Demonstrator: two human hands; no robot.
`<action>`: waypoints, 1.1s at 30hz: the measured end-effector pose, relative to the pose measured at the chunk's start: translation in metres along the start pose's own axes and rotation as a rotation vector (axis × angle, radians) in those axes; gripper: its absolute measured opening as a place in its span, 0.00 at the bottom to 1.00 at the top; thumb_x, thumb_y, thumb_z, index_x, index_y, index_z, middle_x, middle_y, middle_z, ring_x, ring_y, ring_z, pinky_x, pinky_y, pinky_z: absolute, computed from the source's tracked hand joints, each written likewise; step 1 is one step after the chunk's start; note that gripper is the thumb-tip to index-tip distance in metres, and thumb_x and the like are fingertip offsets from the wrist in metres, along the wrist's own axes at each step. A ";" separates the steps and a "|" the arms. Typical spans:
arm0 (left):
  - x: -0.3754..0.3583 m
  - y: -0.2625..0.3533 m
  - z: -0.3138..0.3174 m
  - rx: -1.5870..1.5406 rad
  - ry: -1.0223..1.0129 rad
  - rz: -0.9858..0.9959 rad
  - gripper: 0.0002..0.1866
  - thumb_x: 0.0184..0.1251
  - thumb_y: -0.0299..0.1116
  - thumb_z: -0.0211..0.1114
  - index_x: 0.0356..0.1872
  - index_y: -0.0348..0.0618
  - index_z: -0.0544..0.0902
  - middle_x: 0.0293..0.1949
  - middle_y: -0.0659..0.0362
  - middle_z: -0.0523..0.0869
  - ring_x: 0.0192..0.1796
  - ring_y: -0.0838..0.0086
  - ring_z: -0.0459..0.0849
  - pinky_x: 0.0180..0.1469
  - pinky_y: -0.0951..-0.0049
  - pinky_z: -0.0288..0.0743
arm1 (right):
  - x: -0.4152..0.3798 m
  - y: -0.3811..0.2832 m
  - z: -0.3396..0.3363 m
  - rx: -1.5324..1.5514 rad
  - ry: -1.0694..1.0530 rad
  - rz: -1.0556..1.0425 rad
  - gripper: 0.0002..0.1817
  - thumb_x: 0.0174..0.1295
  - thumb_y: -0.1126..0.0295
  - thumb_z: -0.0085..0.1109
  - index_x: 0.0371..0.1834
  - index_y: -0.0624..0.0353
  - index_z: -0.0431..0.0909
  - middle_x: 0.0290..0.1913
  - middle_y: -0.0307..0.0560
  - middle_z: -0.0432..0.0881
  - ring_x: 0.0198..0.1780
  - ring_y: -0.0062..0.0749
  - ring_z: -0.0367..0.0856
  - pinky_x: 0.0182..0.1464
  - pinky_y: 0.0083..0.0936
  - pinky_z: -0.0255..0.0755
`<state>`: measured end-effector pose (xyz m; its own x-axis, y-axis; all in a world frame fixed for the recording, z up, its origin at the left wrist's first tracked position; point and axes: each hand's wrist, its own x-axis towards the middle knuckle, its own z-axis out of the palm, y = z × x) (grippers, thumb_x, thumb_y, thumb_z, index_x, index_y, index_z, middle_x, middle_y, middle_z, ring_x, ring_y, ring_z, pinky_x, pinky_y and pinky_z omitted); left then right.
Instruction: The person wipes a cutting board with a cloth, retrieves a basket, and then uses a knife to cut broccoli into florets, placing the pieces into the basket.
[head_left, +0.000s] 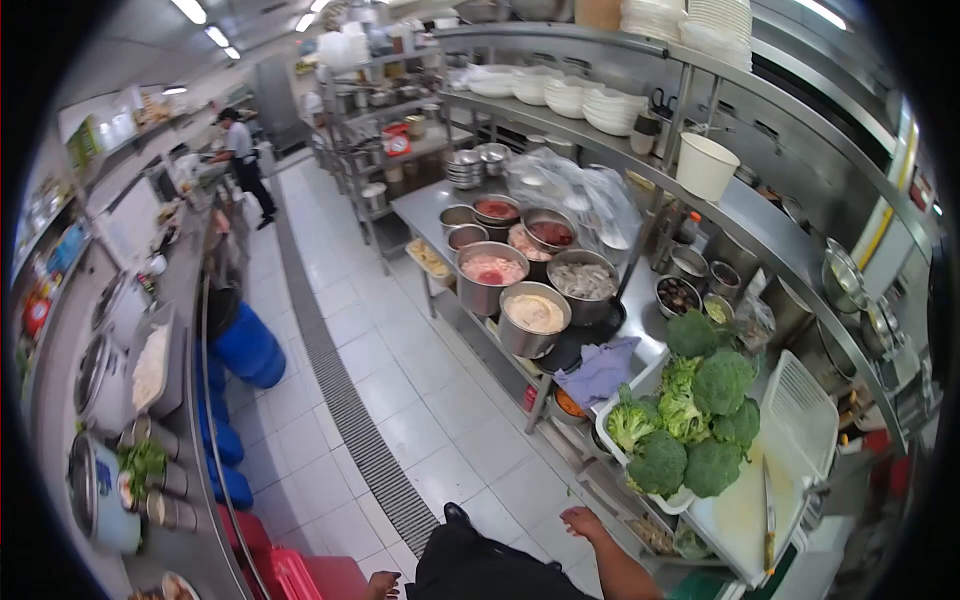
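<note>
My right hand (580, 522) hangs low beside the worktable, its fingers loosely apart and nothing in them. To its right, heads of broccoli (700, 405) are piled in a white basket (597, 425) on the table. A knife (769, 515) with a yellowish handle lies on a white cutting board (725, 525). At the bottom edge my left hand (383, 585) shows only in part, fingers slightly bent and holding nothing I can see. A red bin (315, 575) is nearest to it. Neither hand touches anything visible.
Metal pots of raw meat (491, 268) and a pot of pale paste (533, 312) stand on the steel table, near a purple cloth (597, 368). Blue barrels (250, 345) line the left counter. A floor drain (340, 380) runs along the aisle. Another person (243, 160) stands far left.
</note>
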<state>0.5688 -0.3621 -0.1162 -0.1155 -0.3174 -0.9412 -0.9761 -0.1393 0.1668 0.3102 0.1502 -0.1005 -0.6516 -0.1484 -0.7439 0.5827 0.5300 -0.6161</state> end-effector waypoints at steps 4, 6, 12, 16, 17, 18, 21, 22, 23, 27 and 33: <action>0.055 0.055 -0.045 0.016 -0.018 -0.094 0.20 0.70 0.42 0.65 0.58 0.43 0.82 0.46 0.49 0.85 0.41 0.53 0.85 0.41 0.49 0.82 | 0.008 -0.067 0.040 -0.110 0.011 0.015 0.33 0.70 0.36 0.54 0.37 0.57 0.92 0.34 0.47 0.89 0.35 0.32 0.87 0.37 0.30 0.80; 0.076 0.102 -0.068 0.054 -0.115 0.284 0.20 0.68 0.45 0.65 0.54 0.43 0.82 0.44 0.52 0.85 0.40 0.55 0.85 0.40 0.51 0.82 | 0.022 -0.102 0.054 -0.108 0.115 -0.084 0.36 0.73 0.35 0.48 0.35 0.58 0.92 0.32 0.47 0.89 0.33 0.34 0.86 0.42 0.35 0.79; 0.039 0.284 -0.108 -0.078 -0.079 0.536 0.16 0.73 0.46 0.64 0.53 0.50 0.80 0.44 0.61 0.83 0.39 0.67 0.83 0.38 0.60 0.81 | 0.047 -0.242 0.005 -0.127 0.897 -0.616 0.22 0.68 0.71 0.53 0.65 0.64 0.76 0.63 0.66 0.76 0.63 0.63 0.77 0.66 0.47 0.71; 0.024 0.315 -0.127 -0.090 -0.049 0.637 0.18 0.74 0.48 0.64 0.55 0.50 0.80 0.44 0.60 0.83 0.37 0.67 0.84 0.36 0.63 0.81 | 0.082 -0.308 -0.072 -0.209 1.387 -0.498 0.24 0.68 0.70 0.56 0.68 0.62 0.75 0.75 0.65 0.67 0.72 0.62 0.70 0.72 0.45 0.67; 0.030 0.305 -0.132 -0.080 -0.054 0.599 0.18 0.74 0.48 0.64 0.55 0.50 0.80 0.44 0.59 0.83 0.36 0.66 0.84 0.36 0.62 0.81 | 0.090 -0.315 -0.090 -0.219 1.455 -0.446 0.26 0.68 0.68 0.56 0.70 0.59 0.74 0.77 0.63 0.65 0.74 0.62 0.67 0.74 0.49 0.65; 0.036 0.295 -0.138 -0.075 -0.053 0.564 0.18 0.74 0.48 0.65 0.55 0.49 0.80 0.45 0.58 0.83 0.36 0.65 0.84 0.37 0.62 0.82 | 0.098 -0.322 -0.104 -0.224 1.519 -0.400 0.27 0.69 0.66 0.56 0.72 0.55 0.73 0.79 0.61 0.63 0.77 0.61 0.65 0.75 0.52 0.63; 0.048 0.244 -0.150 0.054 -0.033 0.362 0.18 0.73 0.47 0.64 0.56 0.49 0.80 0.46 0.56 0.84 0.38 0.62 0.86 0.39 0.56 0.83 | 0.113 -0.335 -0.117 -0.336 1.299 0.029 0.29 0.71 0.60 0.56 0.76 0.44 0.70 0.81 0.54 0.62 0.79 0.58 0.60 0.75 0.66 0.57; 0.046 0.226 -0.154 0.105 -0.032 0.290 0.18 0.74 0.47 0.64 0.57 0.49 0.80 0.46 0.56 0.84 0.39 0.61 0.86 0.39 0.55 0.83 | 0.120 -0.325 -0.112 -0.403 1.178 0.125 0.29 0.72 0.58 0.55 0.77 0.41 0.68 0.81 0.52 0.62 0.80 0.58 0.58 0.75 0.68 0.56; 0.049 0.208 -0.159 0.110 -0.019 0.209 0.18 0.73 0.45 0.64 0.57 0.47 0.80 0.46 0.55 0.85 0.39 0.60 0.87 0.38 0.55 0.84 | 0.129 -0.315 -0.107 -0.472 1.261 0.114 0.26 0.73 0.56 0.54 0.73 0.43 0.72 0.79 0.51 0.65 0.79 0.57 0.60 0.73 0.66 0.59; 0.048 0.178 -0.184 -0.173 -0.030 -0.014 0.20 0.72 0.42 0.64 0.60 0.46 0.81 0.48 0.51 0.86 0.41 0.57 0.88 0.40 0.53 0.85 | 0.124 -0.311 -0.097 -0.559 1.273 0.052 0.17 0.74 0.54 0.52 0.47 0.52 0.85 0.63 0.49 0.81 0.63 0.54 0.75 0.59 0.57 0.72; 0.025 0.351 -0.129 -0.073 -0.093 0.411 0.20 0.73 0.42 0.64 0.60 0.43 0.83 0.49 0.58 0.88 0.44 0.66 0.87 0.44 0.60 0.85 | 0.117 -0.293 -0.016 -0.206 0.784 -0.123 0.25 0.73 0.55 0.46 0.39 0.66 0.86 0.41 0.67 0.87 0.47 0.63 0.87 0.50 0.56 0.77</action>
<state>0.2470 -0.5395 -0.0432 -0.5117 -0.2750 -0.8139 -0.8300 -0.0862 0.5510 0.0556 -0.0092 -0.0034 -0.8996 0.3710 -0.2304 0.4341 0.7021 -0.5644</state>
